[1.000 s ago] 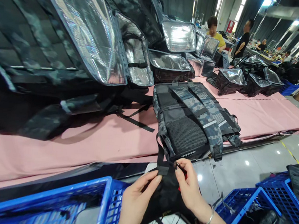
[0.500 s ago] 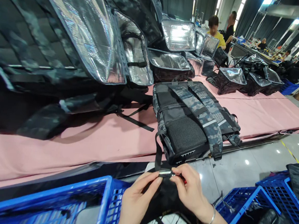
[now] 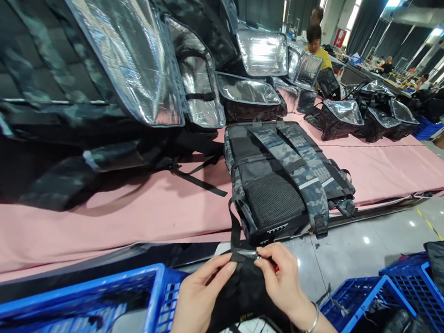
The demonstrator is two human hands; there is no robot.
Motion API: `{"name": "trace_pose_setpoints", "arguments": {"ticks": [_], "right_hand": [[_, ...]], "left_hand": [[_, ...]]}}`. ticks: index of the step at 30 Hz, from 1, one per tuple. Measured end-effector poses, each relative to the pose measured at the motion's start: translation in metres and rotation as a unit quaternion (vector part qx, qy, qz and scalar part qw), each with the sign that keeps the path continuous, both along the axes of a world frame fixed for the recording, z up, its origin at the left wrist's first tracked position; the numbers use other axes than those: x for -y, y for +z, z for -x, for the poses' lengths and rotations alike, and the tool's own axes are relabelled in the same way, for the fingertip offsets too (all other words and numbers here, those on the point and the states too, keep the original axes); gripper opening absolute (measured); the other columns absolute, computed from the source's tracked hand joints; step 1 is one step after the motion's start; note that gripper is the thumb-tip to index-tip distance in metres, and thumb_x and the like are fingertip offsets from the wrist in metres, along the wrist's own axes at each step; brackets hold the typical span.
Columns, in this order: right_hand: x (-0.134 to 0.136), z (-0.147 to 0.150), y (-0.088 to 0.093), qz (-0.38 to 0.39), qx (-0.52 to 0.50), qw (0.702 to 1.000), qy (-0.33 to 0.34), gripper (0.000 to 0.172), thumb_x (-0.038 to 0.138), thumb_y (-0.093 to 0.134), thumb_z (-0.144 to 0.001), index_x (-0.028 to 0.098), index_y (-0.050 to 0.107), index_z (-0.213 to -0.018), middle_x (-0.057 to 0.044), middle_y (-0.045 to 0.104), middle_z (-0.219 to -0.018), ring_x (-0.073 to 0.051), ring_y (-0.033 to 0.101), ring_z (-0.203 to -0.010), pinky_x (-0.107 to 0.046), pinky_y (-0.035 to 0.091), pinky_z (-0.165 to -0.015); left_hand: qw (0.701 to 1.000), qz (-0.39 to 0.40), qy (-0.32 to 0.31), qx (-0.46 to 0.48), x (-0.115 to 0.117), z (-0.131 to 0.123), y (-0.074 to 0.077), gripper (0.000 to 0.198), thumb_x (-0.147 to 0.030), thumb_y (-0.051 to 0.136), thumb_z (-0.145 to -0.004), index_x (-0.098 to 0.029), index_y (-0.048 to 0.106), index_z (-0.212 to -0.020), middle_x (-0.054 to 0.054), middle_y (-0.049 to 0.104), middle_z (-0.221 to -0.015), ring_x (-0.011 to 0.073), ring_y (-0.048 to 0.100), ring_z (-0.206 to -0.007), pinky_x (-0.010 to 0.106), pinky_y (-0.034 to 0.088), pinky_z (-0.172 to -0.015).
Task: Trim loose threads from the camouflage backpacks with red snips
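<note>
A camouflage backpack (image 3: 283,177) lies straps-up on the pink table (image 3: 132,215), its near end over the edge. A black strap (image 3: 236,235) hangs from it down to my hands. My left hand (image 3: 197,299) pinches the strap's end between thumb and fingers. My right hand (image 3: 284,283) is closed on a small metal snipper (image 3: 251,253) with a red part, its blades at the strap end. A bracelet sits on my right wrist.
Open insulated bags with silver lining (image 3: 127,49) are piled along the table's left and back. Blue plastic crates (image 3: 89,300) stand at my left and right (image 3: 396,306). Two people (image 3: 315,37) stand at the far end. Glossy grey floor (image 3: 362,246) lies to the right.
My hands have drawn closer together on the strap end, and the snipper's blades now lie across it. A person in black at the back has walked left behind the one in yellow.
</note>
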State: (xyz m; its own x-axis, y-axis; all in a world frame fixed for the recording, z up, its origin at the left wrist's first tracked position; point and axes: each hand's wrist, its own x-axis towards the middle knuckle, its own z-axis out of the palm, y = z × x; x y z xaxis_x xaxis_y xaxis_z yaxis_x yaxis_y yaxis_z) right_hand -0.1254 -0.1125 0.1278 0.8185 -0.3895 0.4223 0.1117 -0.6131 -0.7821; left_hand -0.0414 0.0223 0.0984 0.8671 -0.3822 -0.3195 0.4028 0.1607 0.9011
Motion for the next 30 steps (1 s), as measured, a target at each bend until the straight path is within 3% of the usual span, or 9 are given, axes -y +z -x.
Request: {"name": "trace_pose_setpoints", "arguments": {"ticks": [5,10,13,15,17,20,22,26,30], "right_hand": [[0.003,0.003,-0.002,-0.068,0.005,0.998,-0.002,0.021,0.012,0.055,-0.079,0.018,0.056,-0.099,-0.002,0.056,-0.087,-0.01,0.054,-0.077,-0.021,0.043,-0.068],[0.003,0.0,-0.002,-0.01,0.021,1.0,-0.004,0.011,0.012,0.055,-0.079,0.016,0.057,-0.089,-0.002,0.057,-0.083,-0.011,0.053,-0.077,-0.022,0.041,-0.069],[0.004,0.001,-0.004,-0.04,0.04,0.998,-0.009,0.009,0.01,0.055,-0.078,0.016,0.057,-0.085,-0.002,0.058,-0.082,-0.011,0.053,-0.076,-0.023,0.041,-0.069],[0.007,0.004,-0.009,-0.097,0.057,0.993,-0.023,0.014,0.009,0.055,-0.077,0.017,0.058,-0.088,-0.002,0.057,-0.084,-0.011,0.053,-0.076,-0.022,0.041,-0.068],[0.011,0.008,-0.014,-0.159,0.071,0.984,-0.048,0.017,0.011,0.055,-0.078,0.018,0.057,-0.094,-0.002,0.056,-0.086,-0.01,0.053,-0.076,-0.021,0.042,-0.068],[0.018,0.014,-0.02,-0.209,0.08,0.972,-0.076,0.017,0.019,0.055,-0.083,0.018,0.054,-0.099,-0.003,0.054,-0.089,-0.012,0.053,-0.081,-0.022,0.043,-0.072],[0.022,0.018,-0.021,-0.212,0.083,0.97,-0.085,0.017,0.023,0.054,-0.084,0.018,0.053,-0.1,-0.005,0.054,-0.091,-0.013,0.053,-0.085,-0.023,0.043,-0.075],[0.033,0.033,-0.017,-0.207,0.091,0.965,-0.13,0.018,0.03,0.052,-0.086,0.018,0.054,-0.099,-0.005,0.055,-0.091,-0.014,0.053,-0.083,-0.024,0.044,-0.073],[0.057,0.053,-0.013,-0.194,0.119,0.952,-0.207,0.021,0.033,0.051,-0.086,0.018,0.053,-0.1,-0.005,0.055,-0.09,-0.013,0.051,-0.081,-0.023,0.043,-0.073]], "left_hand": [[0.993,0.051,0.018,-0.106,0.004,-0.003,0.014,0.041,-0.036,0.081,-0.046,-0.015,0.069,-0.08,0.005,0.065,-0.085,0.0161,0.058,-0.086,0.022,0.045,-0.082],[0.99,0.062,-0.023,-0.123,0.003,-0.001,0.011,0.042,-0.035,0.08,-0.049,-0.015,0.068,-0.084,0.005,0.064,-0.088,0.0183,0.057,-0.092,0.023,0.045,-0.082],[0.998,0.013,-0.051,-0.035,0.001,-0.006,0.004,0.043,-0.041,0.075,-0.056,-0.013,0.067,-0.087,0.008,0.064,-0.092,0.0223,0.057,-0.095,0.028,0.045,-0.085],[0.988,-0.045,-0.054,0.138,0.006,-0.015,0.002,0.041,-0.044,0.065,-0.068,-0.014,0.065,-0.096,0.009,0.062,-0.101,0.0222,0.056,-0.098,0.03,0.044,-0.088],[0.915,-0.117,-0.04,0.385,0.019,-0.026,0.003,0.044,-0.04,0.056,-0.077,-0.017,0.055,-0.115,0.009,0.055,-0.116,0.0211,0.052,-0.106,0.032,0.041,-0.093],[0.702,-0.21,-0.048,0.679,0.049,-0.043,0.006,0.06,-0.036,0.054,-0.08,-0.016,0.035,-0.133,0.011,0.042,-0.131,0.0244,0.038,-0.122,0.041,0.028,-0.104],[0.594,-0.257,-0.059,0.76,0.066,-0.053,0.007,0.059,-0.035,0.052,-0.082,-0.014,0.033,-0.134,0.012,0.039,-0.134,0.0258,0.033,-0.125,0.045,0.018,-0.106],[0.524,-0.277,-0.044,0.804,0.068,-0.073,0.005,0.051,-0.032,0.051,-0.082,-0.016,0.039,-0.129,0.01,0.046,-0.129,0.0224,0.04,-0.12,0.04,0.019,-0.106],[0.497,-0.239,-0.07,0.831,0.019,-0.113,-0.007,0.058,-0.041,0.058,-0.075,-0.016,0.043,-0.125,0.009,0.05,-0.125,0.0219,0.045,-0.116,0.036,0.019,-0.107]]}}
